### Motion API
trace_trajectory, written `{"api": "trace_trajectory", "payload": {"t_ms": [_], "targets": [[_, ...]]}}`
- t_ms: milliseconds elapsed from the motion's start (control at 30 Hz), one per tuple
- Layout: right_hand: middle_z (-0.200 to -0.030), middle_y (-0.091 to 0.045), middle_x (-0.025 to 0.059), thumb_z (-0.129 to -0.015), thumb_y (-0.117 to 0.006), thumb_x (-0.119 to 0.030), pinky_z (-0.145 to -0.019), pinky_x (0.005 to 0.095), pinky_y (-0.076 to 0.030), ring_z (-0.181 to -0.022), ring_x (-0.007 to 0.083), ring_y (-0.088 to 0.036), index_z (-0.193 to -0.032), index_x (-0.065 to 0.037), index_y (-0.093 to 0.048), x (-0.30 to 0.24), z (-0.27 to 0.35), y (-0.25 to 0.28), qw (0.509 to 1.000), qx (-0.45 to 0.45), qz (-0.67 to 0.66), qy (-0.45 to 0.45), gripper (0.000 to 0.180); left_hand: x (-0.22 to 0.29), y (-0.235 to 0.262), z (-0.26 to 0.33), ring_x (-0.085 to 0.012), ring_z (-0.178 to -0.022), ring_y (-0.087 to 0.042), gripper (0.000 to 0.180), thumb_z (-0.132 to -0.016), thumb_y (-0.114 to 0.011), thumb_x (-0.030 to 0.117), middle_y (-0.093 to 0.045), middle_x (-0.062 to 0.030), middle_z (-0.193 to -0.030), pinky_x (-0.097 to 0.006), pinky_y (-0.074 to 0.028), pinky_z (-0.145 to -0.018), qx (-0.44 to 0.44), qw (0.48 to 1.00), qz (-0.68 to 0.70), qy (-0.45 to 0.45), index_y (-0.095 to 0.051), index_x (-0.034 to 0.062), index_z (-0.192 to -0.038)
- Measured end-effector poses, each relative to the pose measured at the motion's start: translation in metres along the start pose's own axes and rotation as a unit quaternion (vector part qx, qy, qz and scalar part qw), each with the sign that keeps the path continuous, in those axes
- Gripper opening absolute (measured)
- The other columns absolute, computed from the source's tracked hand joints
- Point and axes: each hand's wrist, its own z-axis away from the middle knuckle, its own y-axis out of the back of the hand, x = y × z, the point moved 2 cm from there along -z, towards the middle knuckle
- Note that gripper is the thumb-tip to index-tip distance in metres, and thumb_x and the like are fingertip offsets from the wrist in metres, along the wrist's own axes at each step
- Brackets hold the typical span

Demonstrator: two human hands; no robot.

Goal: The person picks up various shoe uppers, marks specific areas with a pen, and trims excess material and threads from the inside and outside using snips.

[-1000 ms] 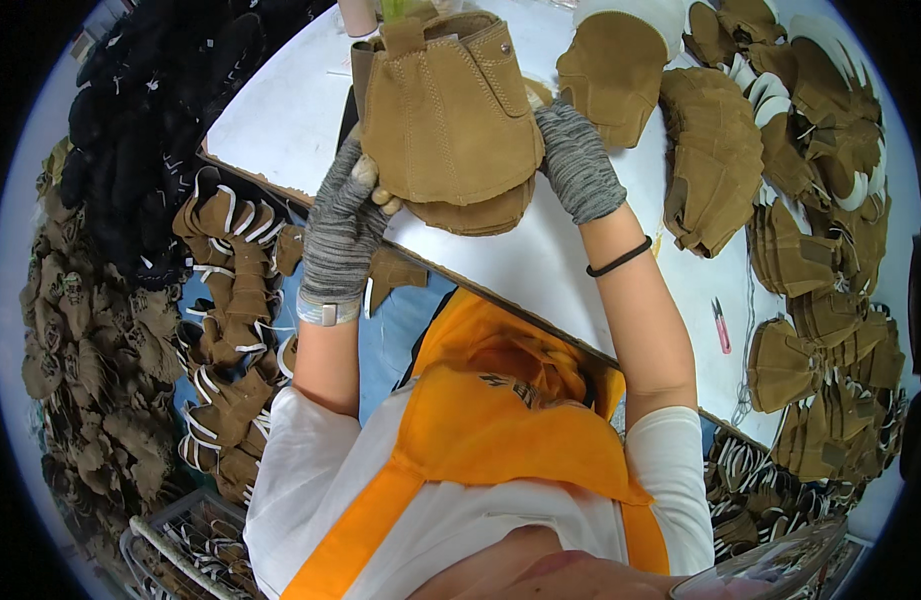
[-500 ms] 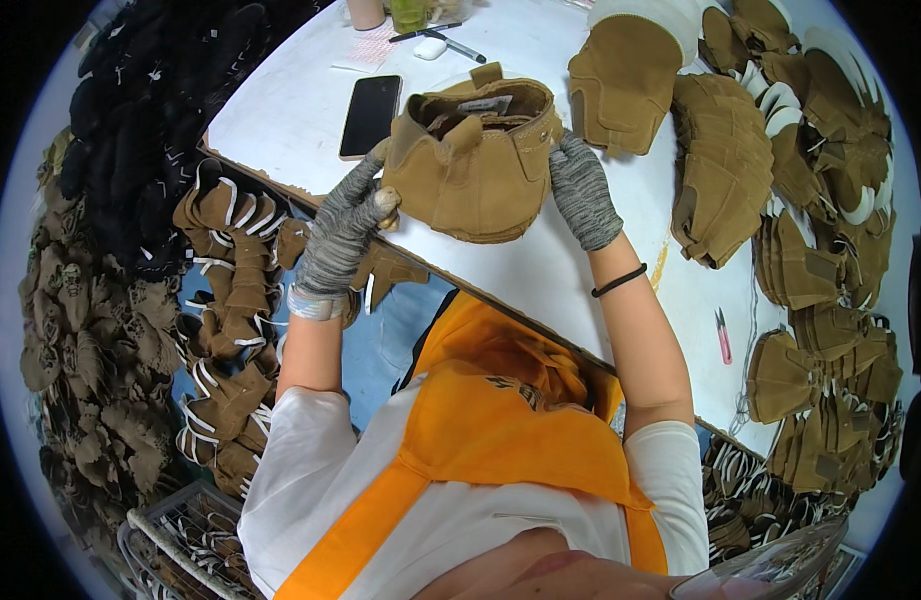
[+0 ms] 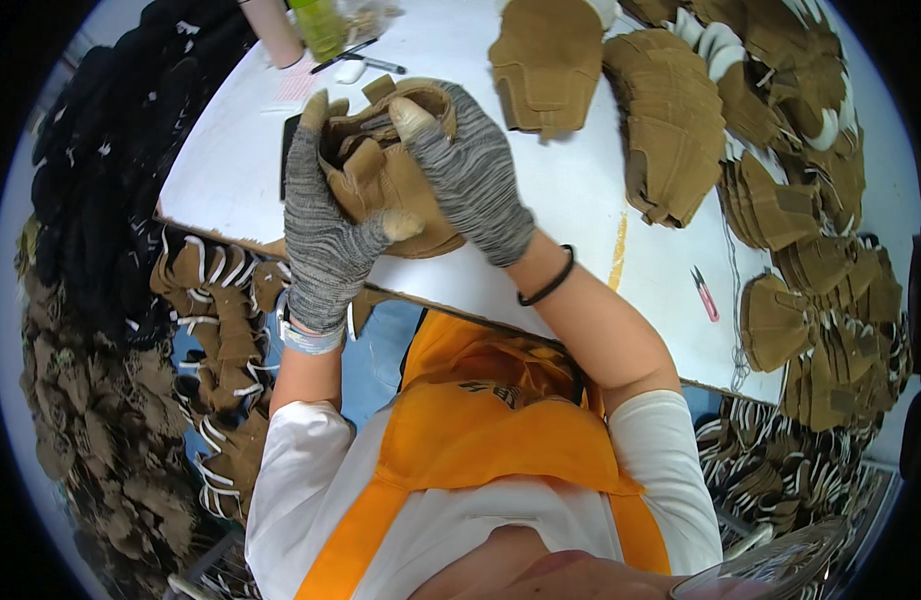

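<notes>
Head view: versus half a second ago, I see the right hand (image 3: 470, 160) shifted from the side of the brown upper (image 3: 380, 185) to its top rim, left hand (image 3: 325, 225) staying on the left side, so I judge it's a re-grip. Both hands are clamped on the piece, held above the white table (image 3: 575, 200); right fingers' far ends, piece's interior and most of the dark phone (image 3: 288, 150) are hidden.
</notes>
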Motion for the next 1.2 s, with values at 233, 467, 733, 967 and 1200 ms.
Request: {"api": "trace_trajectory", "payload": {"t_ms": [233,467,733,967,1200], "targets": [[-0.121,-0.059,0.0125,-0.094,-0.06,-0.036,-0.098,0.0328,-0.047,-0.112,0.019,-0.057,-0.125,0.001,-0.053,0.018,0.019,0.027,0.994,-0.077,-0.046,-0.068,0.049,-0.032,-0.023,0.022,-0.0272,-0.119,-0.052,0.088,-0.066,-0.089,0.023,-0.047,-0.0129,-0.129,-0.039,-0.047,-0.101,0.015,0.994,-0.041,-0.097,-0.035,0.0131,-0.134],[-0.125,-0.058,0.0078,-0.079,-0.073,-0.028,-0.111,0.0439,-0.029,-0.118,0.0246,-0.053,-0.13,-0.018,-0.056,0.046,-0.01,0.16,0.751,-0.072,0.649,0.093,0.055,-0.028,-0.02,0.032,-0.0259,-0.115,-0.054,0.09,-0.059,-0.093,0.025,-0.047,-0.0119,-0.124,-0.038,-0.049,-0.099,0.086,0.995,-0.022,-0.045,-0.039,0.0148,-0.13],[-0.113,-0.066,0.0021,-0.084,-0.066,-0.021,-0.106,0.0425,-0.031,-0.111,0.0203,-0.057,-0.11,-0.022,-0.071,0.091,-0.021,0.181,0.749,-0.058,0.637,0.17,0.027,-0.024,-0.019,0.028,-0.0245,-0.113,-0.054,0.085,-0.063,-0.091,0.025,-0.049,-0.0111,-0.123,-0.038,-0.049,-0.098,0.071,0.997,-0.009,-0.034,-0.039,0.0126,-0.129],[-0.098,-0.068,0.0047,-0.09,-0.064,-0.022,-0.076,0.0298,-0.051,-0.085,0.0171,-0.063,-0.103,-0.009,-0.071,-0.027,-0.038,0.182,0.951,0.236,0.172,0.104,0.019,-0.029,-0.02,0.03,-0.0252,-0.116,-0.051,0.088,-0.064,-0.09,0.03,-0.048,-0.0139,-0.124,-0.039,-0.046,-0.1,0.089,0.995,-0.025,-0.025,-0.038,0.0086,-0.132],[-0.108,-0.069,0.0055,-0.088,-0.066,-0.021,-0.086,0.0285,-0.051,-0.096,0.0197,-0.065,-0.108,-0.01,-0.072,-0.078,0.074,0.195,0.858,0.206,0.421,0.212,0.024,0.051,-0.047,0.068,-0.0298,-0.116,-0.049,0.07,-0.077,-0.077,0.045,-0.052,-0.0127,-0.122,-0.044,-0.038,-0.098,0.021,0.994,-0.036,-0.105,-0.048,0.0051,-0.127]]}}
